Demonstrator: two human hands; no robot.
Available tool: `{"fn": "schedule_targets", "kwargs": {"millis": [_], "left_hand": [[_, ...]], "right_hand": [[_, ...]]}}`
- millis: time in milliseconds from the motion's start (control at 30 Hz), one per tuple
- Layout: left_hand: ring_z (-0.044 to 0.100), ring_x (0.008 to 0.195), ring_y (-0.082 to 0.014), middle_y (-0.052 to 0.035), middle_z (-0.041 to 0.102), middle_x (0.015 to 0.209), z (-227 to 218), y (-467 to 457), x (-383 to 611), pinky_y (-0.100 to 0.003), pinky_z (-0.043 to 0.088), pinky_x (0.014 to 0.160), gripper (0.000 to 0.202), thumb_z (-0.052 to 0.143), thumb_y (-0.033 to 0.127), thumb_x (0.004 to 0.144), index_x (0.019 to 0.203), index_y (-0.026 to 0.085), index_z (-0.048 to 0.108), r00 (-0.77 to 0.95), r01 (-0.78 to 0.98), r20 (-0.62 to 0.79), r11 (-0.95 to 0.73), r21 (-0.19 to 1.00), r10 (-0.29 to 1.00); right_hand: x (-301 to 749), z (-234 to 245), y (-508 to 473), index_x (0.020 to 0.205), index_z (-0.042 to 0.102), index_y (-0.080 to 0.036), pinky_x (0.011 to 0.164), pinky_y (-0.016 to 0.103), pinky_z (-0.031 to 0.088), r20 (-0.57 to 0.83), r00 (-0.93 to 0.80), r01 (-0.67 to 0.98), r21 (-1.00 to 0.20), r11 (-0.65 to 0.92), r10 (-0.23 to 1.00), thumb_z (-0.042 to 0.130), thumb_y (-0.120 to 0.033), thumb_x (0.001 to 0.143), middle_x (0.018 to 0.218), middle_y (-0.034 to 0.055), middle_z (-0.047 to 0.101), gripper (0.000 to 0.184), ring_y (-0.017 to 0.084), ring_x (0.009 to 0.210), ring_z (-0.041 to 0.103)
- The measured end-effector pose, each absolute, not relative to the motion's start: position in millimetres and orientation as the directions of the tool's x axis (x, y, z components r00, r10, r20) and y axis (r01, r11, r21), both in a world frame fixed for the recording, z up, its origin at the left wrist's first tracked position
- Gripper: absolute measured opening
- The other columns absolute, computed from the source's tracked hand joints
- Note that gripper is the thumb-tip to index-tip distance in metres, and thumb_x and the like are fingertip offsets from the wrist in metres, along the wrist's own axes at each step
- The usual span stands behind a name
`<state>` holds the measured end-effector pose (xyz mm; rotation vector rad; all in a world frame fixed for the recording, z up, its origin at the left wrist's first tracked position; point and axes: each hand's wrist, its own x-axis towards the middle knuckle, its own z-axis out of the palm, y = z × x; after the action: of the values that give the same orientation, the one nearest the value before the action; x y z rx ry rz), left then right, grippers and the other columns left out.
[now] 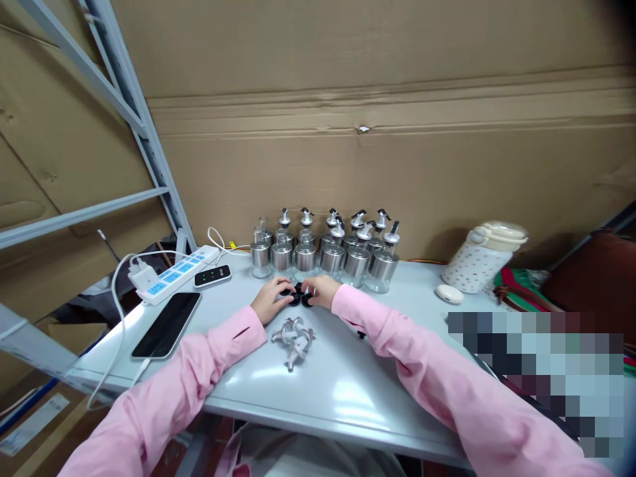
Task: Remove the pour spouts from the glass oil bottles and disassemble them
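Both my hands rest on the pale table [348, 391] in front of a cluster of several glass oil bottles [328, 255] with steel bands and pour spouts. My left hand [271, 298] and my right hand [322, 290] meet over a few small black round caps [298, 296], fingers curled and pinching at them. A small heap of silver spout parts [294, 336] lies just below my hands, untouched. Pink sleeves cover both arms.
A smartphone [166, 324] on a white cable lies at the left beside a white and blue power strip [171, 275] and a small black device [212, 275]. A dotted white jug [479, 258] and a white oval case [448, 293] stand at the right. Cardboard lines the wall behind.
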<state>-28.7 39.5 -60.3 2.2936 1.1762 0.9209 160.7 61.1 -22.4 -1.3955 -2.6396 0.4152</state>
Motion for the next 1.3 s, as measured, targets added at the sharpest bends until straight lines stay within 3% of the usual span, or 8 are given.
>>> {"fn": "schedule_targets", "kwargs": {"millis": [200, 400, 567, 867, 1100, 1300], "left_hand": [[0.046, 0.114, -0.0229, -0.0103, 0.049, 0.116, -60.9, 37.9, -28.3, -0.039, 0.034, 0.100, 0.018, 0.049, 0.023, 0.080, 0.096, 0.018, 0.056, 0.450, 0.497, 0.378, -0.579, 0.647, 0.809], [0.050, 0.111, -0.0223, -0.0123, 0.050, 0.119, -69.3, 40.9, -29.6, -0.039, 0.038, 0.098, 0.037, 0.054, 0.019, 0.076, 0.112, 0.016, 0.045, 0.461, 0.410, 0.372, -0.565, 0.716, 0.806], [0.050, 0.114, -0.0218, -0.0132, 0.051, 0.121, -74.0, 45.2, -30.1, -0.040, 0.036, 0.101, 0.043, 0.053, 0.020, 0.078, 0.118, 0.015, 0.040, 0.476, 0.353, 0.349, -0.538, 0.765, 0.808], [0.050, 0.115, -0.0238, -0.0133, 0.053, 0.121, -79.6, 60.8, -29.4, -0.042, 0.035, 0.102, 0.044, 0.052, 0.019, 0.078, 0.120, 0.013, 0.044, 0.458, 0.361, 0.303, -0.486, 0.796, 0.836], [0.050, 0.114, -0.0247, -0.0122, 0.053, 0.123, -80.5, 62.7, -33.1, -0.042, 0.035, 0.102, 0.054, 0.058, 0.021, 0.073, 0.125, 0.014, 0.044, 0.473, 0.361, 0.283, -0.476, 0.802, 0.835], [0.053, 0.111, -0.0238, -0.0119, 0.057, 0.118, -74.5, 60.7, -35.4, -0.040, 0.037, 0.101, 0.052, 0.062, 0.029, 0.073, 0.120, 0.012, 0.049, 0.493, 0.346, 0.289, -0.490, 0.800, 0.821]], "right_hand": [[157.2, -23.0, 62.2, 0.094, 0.061, -0.017, 0.067, 0.022, 0.043, -0.040, -0.559, 0.799, -0.293, 0.525, 0.828, 0.066, -0.011, 0.063, 0.078, 0.0006, 0.065, 0.032, 0.012, 0.067, 0.060], [155.1, -19.8, 58.5, 0.114, 0.049, -0.014, 0.072, 0.024, 0.045, -0.052, -0.465, 0.854, -0.288, 0.433, 0.884, 0.066, -0.013, 0.065, 0.087, 0.0038, 0.066, 0.053, 0.013, 0.074, 0.062], [147.3, -14.3, 59.1, 0.106, 0.059, -0.015, 0.078, 0.026, 0.045, -0.093, -0.453, 0.873, -0.249, 0.420, 0.887, 0.068, -0.014, 0.064, 0.094, 0.0065, 0.067, 0.043, 0.018, 0.083, 0.063], [139.6, -10.7, 60.0, 0.104, 0.062, -0.015, 0.077, 0.024, 0.046, -0.097, -0.388, 0.909, -0.206, 0.363, 0.917, 0.067, -0.015, 0.065, 0.094, 0.0070, 0.068, 0.039, 0.020, 0.091, 0.063], [141.2, -12.1, 58.1, 0.108, 0.060, -0.013, 0.082, 0.023, 0.045, -0.070, -0.375, 0.910, -0.219, 0.352, 0.924, 0.070, -0.017, 0.063, 0.110, 0.0104, 0.062, 0.047, 0.018, 0.088, 0.063], [147.0, -14.9, 64.8, 0.104, 0.062, -0.016, 0.075, 0.019, 0.048, -0.094, -0.403, 0.892, -0.264, 0.368, 0.910, 0.070, -0.018, 0.061, 0.099, 0.0036, 0.068, 0.044, 0.015, 0.081, 0.065]]}}
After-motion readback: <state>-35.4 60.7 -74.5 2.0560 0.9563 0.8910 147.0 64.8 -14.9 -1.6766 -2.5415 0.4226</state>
